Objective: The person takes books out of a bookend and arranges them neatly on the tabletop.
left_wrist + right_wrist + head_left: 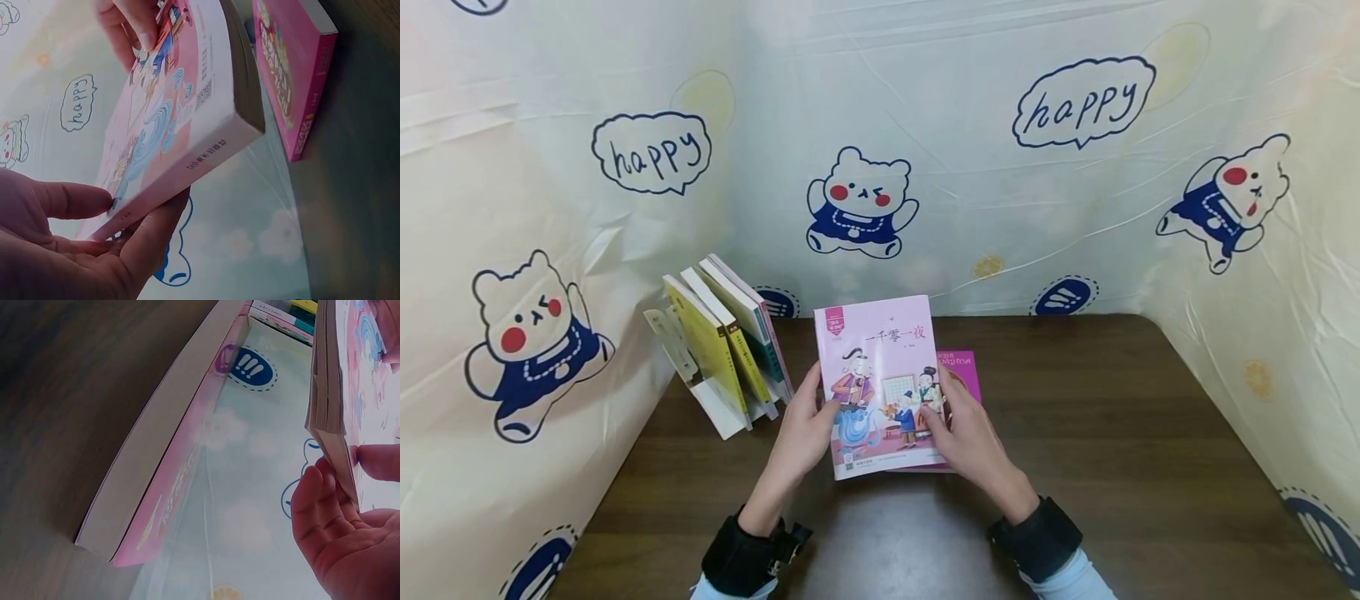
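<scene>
Both hands hold a pale pink paperback book upright above the table, its illustrated cover facing the head camera. My left hand grips the left edge, thumb on the cover and fingers behind, at the spine in the left wrist view. On the opposite edge my right hand pinches the page side, its fingers behind the book. A magenta book lies on the table behind the held one, which hides most of it; its thick page block shows in the right wrist view.
Several books stand leaning in a row at the back left of the brown table. A pale cloth printed with bears and the word "happy" hangs round the table's back and sides.
</scene>
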Demonstrator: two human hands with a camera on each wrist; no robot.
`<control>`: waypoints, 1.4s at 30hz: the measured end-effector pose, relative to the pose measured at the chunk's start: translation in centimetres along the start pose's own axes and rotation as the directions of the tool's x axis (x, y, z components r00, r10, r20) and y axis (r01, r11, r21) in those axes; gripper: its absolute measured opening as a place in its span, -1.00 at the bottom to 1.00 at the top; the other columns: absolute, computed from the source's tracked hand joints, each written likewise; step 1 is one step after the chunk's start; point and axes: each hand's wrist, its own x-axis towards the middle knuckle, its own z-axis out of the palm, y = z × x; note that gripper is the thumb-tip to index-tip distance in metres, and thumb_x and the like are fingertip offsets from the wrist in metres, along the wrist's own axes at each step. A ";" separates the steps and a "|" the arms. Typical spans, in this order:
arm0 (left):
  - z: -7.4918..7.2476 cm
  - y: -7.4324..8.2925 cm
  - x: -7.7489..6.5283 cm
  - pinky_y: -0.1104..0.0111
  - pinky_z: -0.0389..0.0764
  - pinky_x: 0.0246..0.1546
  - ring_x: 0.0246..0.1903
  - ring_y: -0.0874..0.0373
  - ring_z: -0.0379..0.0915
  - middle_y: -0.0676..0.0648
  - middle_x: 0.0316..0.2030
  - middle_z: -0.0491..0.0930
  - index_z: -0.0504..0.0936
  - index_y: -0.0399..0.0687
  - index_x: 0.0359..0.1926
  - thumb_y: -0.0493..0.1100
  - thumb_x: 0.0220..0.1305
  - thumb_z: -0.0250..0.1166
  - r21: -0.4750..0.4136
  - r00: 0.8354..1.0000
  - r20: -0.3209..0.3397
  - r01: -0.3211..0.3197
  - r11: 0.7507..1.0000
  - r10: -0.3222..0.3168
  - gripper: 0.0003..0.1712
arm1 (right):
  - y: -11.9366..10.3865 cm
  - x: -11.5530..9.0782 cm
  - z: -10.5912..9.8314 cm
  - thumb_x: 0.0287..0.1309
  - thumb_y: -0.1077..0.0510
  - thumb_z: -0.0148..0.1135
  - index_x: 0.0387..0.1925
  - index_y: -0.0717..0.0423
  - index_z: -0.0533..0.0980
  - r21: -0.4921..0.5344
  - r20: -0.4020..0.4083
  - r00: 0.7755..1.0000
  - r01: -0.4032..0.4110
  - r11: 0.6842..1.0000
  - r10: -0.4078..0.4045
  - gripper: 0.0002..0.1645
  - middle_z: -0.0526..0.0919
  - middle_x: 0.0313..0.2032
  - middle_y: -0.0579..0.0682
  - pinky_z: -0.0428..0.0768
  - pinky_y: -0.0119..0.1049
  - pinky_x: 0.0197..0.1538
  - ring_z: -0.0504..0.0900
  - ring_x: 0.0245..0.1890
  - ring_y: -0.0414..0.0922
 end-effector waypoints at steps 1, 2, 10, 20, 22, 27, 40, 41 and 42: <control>0.1 0.0 0.0 -0.16 0.69 0.11 0.10 -0.19 0.61 -0.32 0.34 0.47 0.10 0.01 0.62 -0.28 0.59 0.09 0.008 1.000 -0.003 -0.002 1.000 0.002 -0.30 | 0.0 0.0 0.0 0.37 0.11 0.35 0.65 -0.05 0.08 0.001 -0.002 1.000 0.002 1.000 -0.002 -0.03 0.42 0.50 0.14 0.54 0.07 0.32 0.55 0.28 0.03; 0.1 0.0 0.1 -0.15 0.71 0.09 0.08 -0.18 0.61 -0.32 0.32 0.48 0.10 0.01 0.62 -0.28 0.58 0.09 0.014 1.000 -0.007 -0.004 1.000 0.004 -0.30 | 0.1 0.0 0.0 0.37 0.10 0.35 0.65 -0.06 0.08 0.001 -0.004 1.000 0.001 1.000 -0.001 -0.03 0.42 0.50 0.12 0.54 0.06 0.33 0.55 0.28 0.02; 0.6 -0.4 0.5 -0.07 0.77 -0.01 -0.02 -0.14 0.66 -0.30 0.26 0.54 0.14 0.04 0.61 -0.33 0.56 0.11 0.047 1.000 -0.027 0.001 0.999 0.000 -0.30 | 0.4 -0.2 -0.3 0.34 0.07 0.37 0.65 -0.03 0.07 -0.011 0.005 1.000 0.002 1.000 -0.002 0.00 0.37 0.53 0.15 0.48 0.10 0.37 0.46 0.41 0.08; 1.0 -0.6 0.9 -0.07 0.74 -0.05 -0.05 -0.15 0.63 -0.29 0.24 0.56 0.15 0.04 0.60 -0.34 0.55 0.11 0.085 0.999 -0.040 -0.022 0.996 0.025 -0.29 | 0.4 0.0 -0.6 0.36 0.11 0.36 0.65 0.06 0.05 -0.017 0.032 0.999 -0.023 1.000 0.024 0.00 0.31 0.56 0.20 0.43 0.15 0.41 0.40 0.46 0.09; 1.1 -0.6 0.9 -0.07 0.75 -0.05 -0.05 -0.16 0.62 -0.29 0.23 0.56 0.15 0.04 0.60 -0.34 0.54 0.12 0.082 0.999 -0.039 -0.019 0.996 0.022 -0.29 | 0.4 0.0 -0.6 0.36 0.10 0.36 0.65 0.05 0.05 -0.025 0.035 0.999 -0.037 0.999 0.038 0.00 0.32 0.56 0.19 0.43 0.14 0.42 0.41 0.45 0.07; 1.4 -0.8 1.2 -0.04 0.73 -0.05 -0.04 -0.16 0.59 -0.27 0.25 0.53 0.14 0.05 0.61 -0.31 0.55 0.12 0.088 0.999 -0.033 -0.013 0.996 0.016 -0.28 | 0.5 -0.1 -0.7 0.35 0.07 0.36 0.64 0.04 0.08 -0.039 0.035 0.997 -0.062 0.997 0.063 -0.01 0.34 0.54 0.18 0.44 0.14 0.41 0.44 0.42 0.08; 2.5 -1.4 2.0 -0.09 0.66 0.06 0.04 -0.17 0.53 -0.30 0.33 0.49 0.16 -0.03 0.61 -0.32 0.54 0.13 0.138 0.999 -0.034 -0.017 0.990 0.022 -0.29 | 0.9 -0.2 -1.0 0.35 0.05 0.35 0.65 0.07 0.05 -0.084 0.048 0.989 -0.135 0.987 0.139 0.00 0.34 0.54 0.23 0.42 0.23 0.42 0.43 0.43 0.14; 2.6 -1.4 2.0 -0.09 0.66 0.07 0.05 -0.17 0.53 -0.30 0.34 0.49 0.16 -0.04 0.61 -0.33 0.54 0.14 0.141 0.999 -0.035 -0.020 0.990 0.025 -0.28 | 0.9 -0.3 -1.0 0.35 0.05 0.35 0.65 0.08 0.05 -0.088 0.051 0.987 -0.145 0.985 0.150 0.00 0.34 0.54 0.24 0.42 0.24 0.41 0.43 0.42 0.15; 2.7 -1.5 2.1 -0.10 0.67 0.07 0.05 -0.17 0.54 -0.30 0.34 0.49 0.16 -0.05 0.61 -0.32 0.54 0.15 0.142 0.999 -0.033 -0.023 0.990 0.028 -0.29 | 0.9 -0.3 -1.1 0.35 0.04 0.35 0.64 0.08 0.06 -0.093 0.053 0.985 -0.157 0.983 0.162 0.00 0.34 0.53 0.24 0.42 0.25 0.41 0.43 0.42 0.15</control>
